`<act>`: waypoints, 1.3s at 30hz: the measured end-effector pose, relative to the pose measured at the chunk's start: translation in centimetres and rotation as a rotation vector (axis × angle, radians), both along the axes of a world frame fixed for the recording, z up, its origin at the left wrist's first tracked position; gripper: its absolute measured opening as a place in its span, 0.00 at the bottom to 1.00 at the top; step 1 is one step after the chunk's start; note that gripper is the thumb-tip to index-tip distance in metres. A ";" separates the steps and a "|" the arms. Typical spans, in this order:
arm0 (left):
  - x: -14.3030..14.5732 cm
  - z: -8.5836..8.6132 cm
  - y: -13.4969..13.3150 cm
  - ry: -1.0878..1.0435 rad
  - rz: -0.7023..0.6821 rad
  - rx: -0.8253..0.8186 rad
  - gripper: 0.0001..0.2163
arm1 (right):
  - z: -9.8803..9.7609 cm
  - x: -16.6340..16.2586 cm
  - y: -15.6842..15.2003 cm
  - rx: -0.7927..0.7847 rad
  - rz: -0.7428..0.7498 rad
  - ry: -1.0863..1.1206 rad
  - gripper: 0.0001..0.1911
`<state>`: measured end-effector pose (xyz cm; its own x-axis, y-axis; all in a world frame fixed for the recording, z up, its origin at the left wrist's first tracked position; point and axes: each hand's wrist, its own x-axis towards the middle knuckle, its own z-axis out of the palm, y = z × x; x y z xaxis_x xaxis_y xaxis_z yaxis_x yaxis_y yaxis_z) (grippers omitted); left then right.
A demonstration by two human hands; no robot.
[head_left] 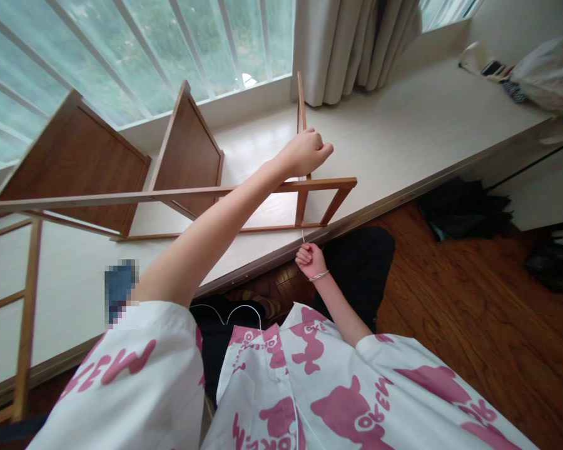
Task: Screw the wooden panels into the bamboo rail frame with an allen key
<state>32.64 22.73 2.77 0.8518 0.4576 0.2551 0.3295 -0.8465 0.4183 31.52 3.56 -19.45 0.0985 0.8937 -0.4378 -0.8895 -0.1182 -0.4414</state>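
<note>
A brown wooden shelf frame (178, 195) lies on its side along the white window sill, two solid shelf panels standing up from it. My left hand (304, 152) reaches over the long rail, its fingers closed round a narrow crossbar (301, 103) near the frame's right end. Below that end, at the sill's front edge, my right hand (311, 259) is closed on a thin metal rod (303, 236), which looks like a hex key. The rod points up at the lower rail (281, 229); its tip's contact cannot be made out. My right wrist wears a bracelet.
Another wooden ladder-like frame (27, 312) leans at the left. A blurred blue item (119, 287) sits by my left arm. Grey curtains (351, 50) hang by the barred window. Bags and small items (548, 78) rest at the far right; dark bags (464, 209) lie on the wooden floor.
</note>
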 end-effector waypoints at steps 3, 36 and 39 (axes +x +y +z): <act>0.0 0.0 0.0 0.009 0.006 0.002 0.17 | 0.3 0.1 -0.2 0.092 -0.012 0.247 0.12; -0.6 0.6 -0.4 0.095 0.046 -0.012 0.18 | 1.8 -1.0 -1.1 -0.548 0.388 -1.875 0.27; -0.7 0.8 -0.5 0.102 0.051 -0.006 0.17 | 1.8 -1.4 -0.7 -0.551 0.415 -1.894 0.29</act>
